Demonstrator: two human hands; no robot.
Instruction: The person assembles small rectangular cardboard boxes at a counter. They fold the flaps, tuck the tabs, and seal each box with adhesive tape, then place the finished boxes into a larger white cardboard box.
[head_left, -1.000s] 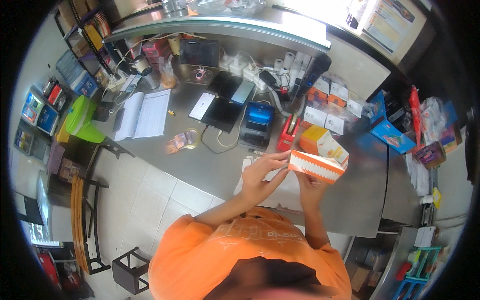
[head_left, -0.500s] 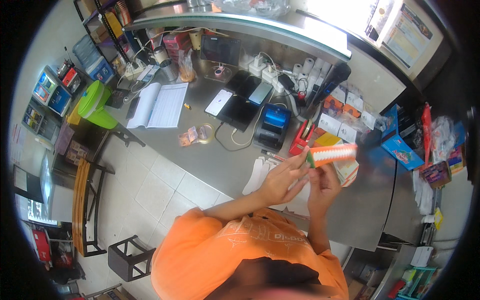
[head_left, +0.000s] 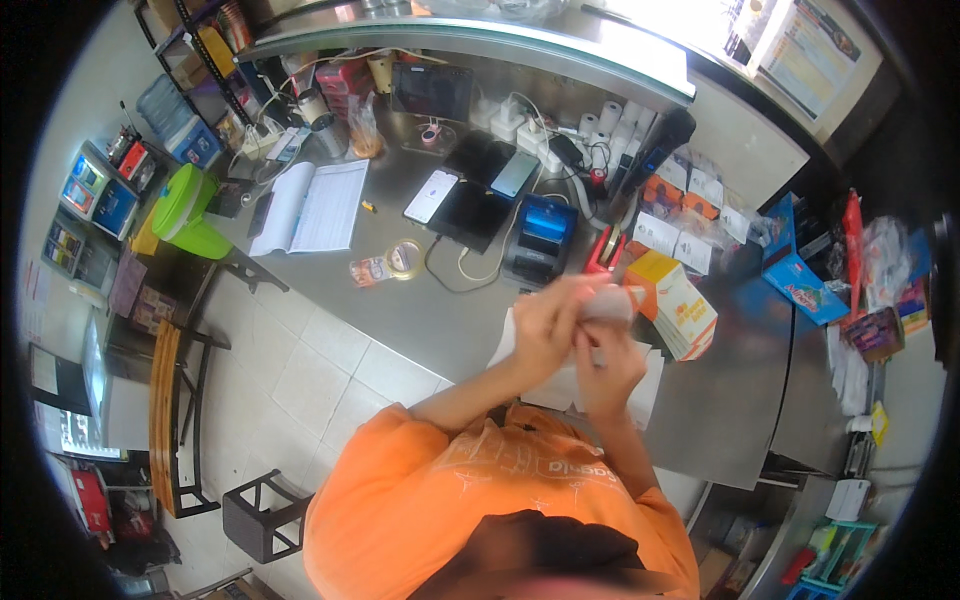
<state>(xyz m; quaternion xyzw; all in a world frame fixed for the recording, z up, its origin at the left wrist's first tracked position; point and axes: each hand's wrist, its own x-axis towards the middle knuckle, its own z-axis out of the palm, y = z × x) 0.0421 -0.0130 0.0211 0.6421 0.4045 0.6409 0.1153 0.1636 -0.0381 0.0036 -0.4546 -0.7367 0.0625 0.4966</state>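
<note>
Holding small carton (head_left: 608, 304), visible face pale, blurred.

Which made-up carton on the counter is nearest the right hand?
The yellow, orange and white carton, just beyond the right hand; the white-and-orange boxes and blue carton sit farther off.

Seeing a steel bench (head_left: 715, 415): carrying an open notebook (head_left: 325, 205) at left, a clear tape roll (head_left: 420, 260), a white-screened phone (head_left: 431, 196), a black printer (head_left: 540, 245). Also carrying a red tape dispenser (head_left: 604, 252) beside a yellow-and-white carton (head_left: 678, 308), white card (head_left: 642, 390) near the front edge.
</note>
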